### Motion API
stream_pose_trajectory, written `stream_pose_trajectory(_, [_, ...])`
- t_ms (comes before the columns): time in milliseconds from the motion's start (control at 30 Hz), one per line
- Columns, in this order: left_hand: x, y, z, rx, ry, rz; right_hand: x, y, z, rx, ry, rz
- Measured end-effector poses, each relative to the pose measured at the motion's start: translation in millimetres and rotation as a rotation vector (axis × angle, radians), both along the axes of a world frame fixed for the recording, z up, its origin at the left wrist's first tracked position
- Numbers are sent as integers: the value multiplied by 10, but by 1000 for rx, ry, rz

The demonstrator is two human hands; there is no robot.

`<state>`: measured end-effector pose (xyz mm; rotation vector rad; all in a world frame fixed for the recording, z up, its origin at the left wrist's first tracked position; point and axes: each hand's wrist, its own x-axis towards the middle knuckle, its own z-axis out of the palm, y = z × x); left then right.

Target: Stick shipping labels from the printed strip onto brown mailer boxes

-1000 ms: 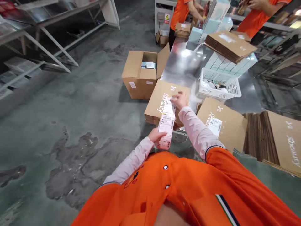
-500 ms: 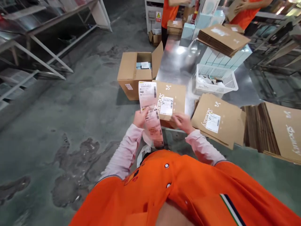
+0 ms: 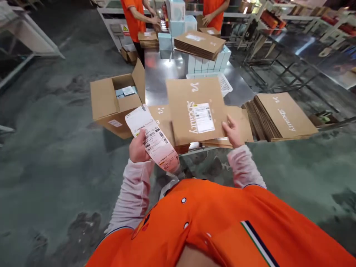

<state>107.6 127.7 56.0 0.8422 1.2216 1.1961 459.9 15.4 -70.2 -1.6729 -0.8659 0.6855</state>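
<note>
The flat carton is a nearly square panel of smooth brown cardboard printed with white script. It lies over the near end of the table; whether its underside touches the cardboard below cannot be determined. A rectangular white label, printed in black, lies flat on its face.

The hands are apart. The right hand grips the flat carton at its right edge, thumb on the upper face. The left hand, left of the flat carton, pinches a label strip: thin, glossy paper, curling at its lower end.

Partly covered by the flat carton are a cardboard panel on its left and another panel on its right. Further right is a cardboard stack with ridged edges. Left of the flat carton is an open box with raised flaps. Just beyond the flat carton is a perforated white plastic basket; farther beyond are pale blue boxes. The table surface is reflective metal.
</note>
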Motion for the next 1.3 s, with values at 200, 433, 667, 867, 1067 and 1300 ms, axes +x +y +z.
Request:
stream_pose_trajectory(200, [150,-423,-2,81,96,-191,73,-215,404,-411,-164,130])
stream_pose_trajectory(433, [228,-659,-59,-23,220,-424,-1632,37,774,56,364,666])
stream_pose_trajectory(667, [143,-726,-205,17,314,-175,-1595,410,858,72,283,770])
stream_pose_trajectory(867, [130,-794,-386,87,396,-44,-1654,745,896,-26,86,915])
stream_pose_trajectory(1067, [59,-751,-447,51,363,-72,-1769,824,885,-32,-15,959])
stream_pose_trajectory(1300, [85,-777,-599,5,397,178,-1948,806,747,64,-160,918])
